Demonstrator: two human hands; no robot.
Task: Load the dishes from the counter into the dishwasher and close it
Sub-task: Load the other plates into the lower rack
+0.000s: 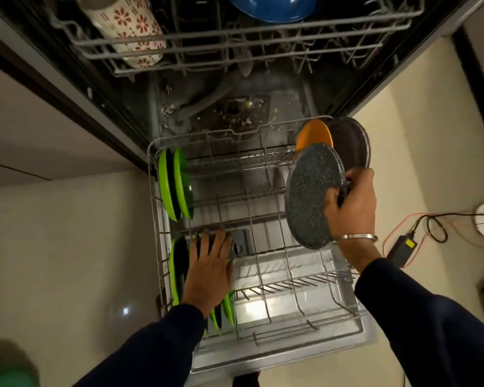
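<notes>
While you look down into the open dishwasher, your right hand [349, 208] at the right of the frame grips a speckled grey plate [313, 196] by its edge, fingers curled round the rim, holding it on edge above the right side of the pulled-out lower rack [263, 275]. An orange plate [315, 135] and a dark plate [352, 143] stand just behind it. Your left hand [210, 269], lower centre, lies with fingers straight on green plates [176, 185] along the rack's left side. At the top of the frame, the upper rack [235, 48] holds a flowered mug [129, 29] and a blue bowl [268, 7]
</notes>
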